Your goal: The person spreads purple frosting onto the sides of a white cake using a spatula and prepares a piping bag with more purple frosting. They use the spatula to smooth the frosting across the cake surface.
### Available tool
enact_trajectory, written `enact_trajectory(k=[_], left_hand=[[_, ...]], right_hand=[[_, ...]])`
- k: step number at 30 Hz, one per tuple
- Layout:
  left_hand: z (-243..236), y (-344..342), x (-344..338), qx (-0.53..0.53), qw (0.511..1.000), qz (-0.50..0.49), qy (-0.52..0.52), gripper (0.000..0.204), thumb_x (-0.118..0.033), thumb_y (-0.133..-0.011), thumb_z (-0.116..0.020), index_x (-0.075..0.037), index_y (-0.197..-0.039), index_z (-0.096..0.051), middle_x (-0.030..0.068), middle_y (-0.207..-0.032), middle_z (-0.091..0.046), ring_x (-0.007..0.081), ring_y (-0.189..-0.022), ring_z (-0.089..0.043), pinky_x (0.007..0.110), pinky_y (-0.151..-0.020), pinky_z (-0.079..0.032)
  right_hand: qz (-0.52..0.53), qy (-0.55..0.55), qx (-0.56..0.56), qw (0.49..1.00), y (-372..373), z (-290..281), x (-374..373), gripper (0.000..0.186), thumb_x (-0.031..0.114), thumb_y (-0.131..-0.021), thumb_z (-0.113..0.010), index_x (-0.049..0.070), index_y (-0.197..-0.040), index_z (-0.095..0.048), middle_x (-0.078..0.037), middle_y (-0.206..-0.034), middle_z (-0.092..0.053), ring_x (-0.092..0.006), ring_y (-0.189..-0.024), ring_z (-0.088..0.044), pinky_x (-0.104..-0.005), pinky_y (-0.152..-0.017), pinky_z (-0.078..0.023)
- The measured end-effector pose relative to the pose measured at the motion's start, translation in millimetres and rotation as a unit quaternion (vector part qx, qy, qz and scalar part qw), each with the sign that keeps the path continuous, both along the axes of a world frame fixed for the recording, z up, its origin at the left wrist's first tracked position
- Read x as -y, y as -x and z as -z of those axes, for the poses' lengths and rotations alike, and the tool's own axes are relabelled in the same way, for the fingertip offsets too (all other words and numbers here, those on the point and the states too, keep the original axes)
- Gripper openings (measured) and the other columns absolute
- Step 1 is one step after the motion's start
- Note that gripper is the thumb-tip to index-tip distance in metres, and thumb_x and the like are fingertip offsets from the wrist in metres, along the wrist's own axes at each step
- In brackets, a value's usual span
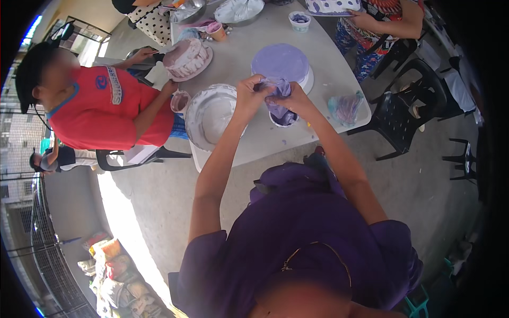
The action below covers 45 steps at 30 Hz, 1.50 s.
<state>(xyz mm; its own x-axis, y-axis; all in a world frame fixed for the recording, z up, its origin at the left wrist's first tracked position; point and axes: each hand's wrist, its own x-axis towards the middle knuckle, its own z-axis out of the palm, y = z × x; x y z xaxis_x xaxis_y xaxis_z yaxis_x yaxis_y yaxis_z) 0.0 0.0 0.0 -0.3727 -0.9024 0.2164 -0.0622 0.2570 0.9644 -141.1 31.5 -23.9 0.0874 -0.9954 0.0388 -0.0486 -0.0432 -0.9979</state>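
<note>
1. Both hands have a tight grip: left hand (249,93) and right hand (293,99) squeeze one purple icing bag (277,86).
2. Bag sits over a small cup (283,117) on the worktop (334,74), at 6 o'clock from the purple cake (281,62).
3. Squeezing too hard could squirt icing out.
4. Arms reach forward, elbows bent.
</note>
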Motion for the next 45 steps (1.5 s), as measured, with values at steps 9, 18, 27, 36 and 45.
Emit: enact_trajectory(k=[9, 18, 27, 36, 45], left_hand=[[-12, 1, -5, -0.053, 0.997, -0.043, -0.041, 0.006, 0.004, -0.07, -0.059, -0.001, -0.068, -0.056, -0.0023, -0.063, -0.053, 0.0028, -0.057, -0.043, 0.018, -0.052, -0.035], [-9, 1, -7, -0.101, 0.993, -0.057, -0.029, 0.008, 0.003, -0.068, -0.061, -0.002, -0.067, -0.056, -0.0048, -0.059, -0.048, 0.0025, -0.054, -0.037, 0.019, -0.047, -0.03], [-7, 5, -10, -0.122, 0.991, -0.047, -0.035, 0.004, 0.003, -0.07, -0.059, -0.001, -0.07, -0.057, -0.0028, -0.063, -0.052, 0.0028, -0.056, -0.042, 0.019, -0.048, -0.034], [-8, 10, -14, -0.161, 0.983, -0.035, -0.086, 0.006, -0.003, -0.074, -0.059, -0.005, -0.07, -0.054, -0.0028, -0.065, -0.053, 0.0036, -0.058, -0.044, 0.019, -0.051, -0.034], [-8, 14, -9, -0.29, 0.95, -0.023, -0.111, 0.002, -0.009, -0.083, -0.047, -0.006, -0.083, -0.047, 0.0011, -0.069, -0.053, 0.0077, -0.057, -0.05, 0.022, -0.044, -0.039]], right_hand=[[-0.014, -0.002, 0.039, 0.999, -7, 31, 17, 0.038, 0.015, -0.058, -0.073, -0.003, -0.087, -0.056, -0.006, -0.073, -0.059, -0.0119, -0.063, -0.054, -0.0249, -0.059, -0.043], [0.001, -0.018, -0.228, 0.973, 4, 25, 1, 0.063, 0.025, -0.051, -0.076, -0.007, -0.098, -0.047, -0.017, -0.089, -0.057, -0.0237, -0.083, -0.055, -0.0298, -0.075, -0.042], [-0.066, -0.003, -0.019, 0.998, 3, 2, 7, 0.045, 0.022, -0.062, -0.069, -0.004, -0.093, -0.051, -0.008, -0.078, -0.056, -0.0118, -0.07, -0.049, -0.0265, -0.062, -0.04], [-0.046, 0.05, 0.064, 0.996, -8, 8, 4, 0.016, 0.01, -0.07, -0.058, 0.001, -0.084, -0.056, -0.002, -0.071, -0.054, -0.0084, -0.065, -0.046, -0.0241, -0.059, -0.039], [-0.162, 0.009, -0.066, 0.985, -2, 23, 8, 0.026, 0.024, -0.085, -0.04, 0.002, -0.08, -0.052, -0.006, -0.079, -0.054, -0.0139, -0.073, -0.049, -0.028, -0.071, -0.038]])
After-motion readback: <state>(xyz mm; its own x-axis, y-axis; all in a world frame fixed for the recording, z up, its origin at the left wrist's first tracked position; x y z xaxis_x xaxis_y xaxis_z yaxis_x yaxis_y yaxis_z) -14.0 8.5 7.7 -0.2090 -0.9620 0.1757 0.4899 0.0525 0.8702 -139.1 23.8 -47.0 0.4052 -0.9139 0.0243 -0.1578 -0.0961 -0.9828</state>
